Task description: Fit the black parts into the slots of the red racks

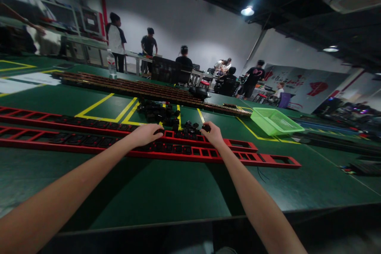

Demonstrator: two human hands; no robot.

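Note:
Two long red frames (pixel 279 160) with rectangular openings lie side by side across the green table, many openings filled with black parts. My left hand (pixel 146 134) is over the farther frame, its fingers closed around a small black part. My right hand (pixel 212 133) is at the same frame further right, fingers pinched on another black part (pixel 206 127). Just beyond the frames, between and behind my hands, loose black parts (pixel 160 112) lie in a heap. Details of the held parts are too small to tell.
A light green basket (pixel 275 122) stands at the right behind the frames. Long dark rails (pixel 125 86) lie across the table's far side, near a clear bottle (pixel 111 65). Yellow tape lines mark the tabletop (pixel 315 182). Several people are in the background.

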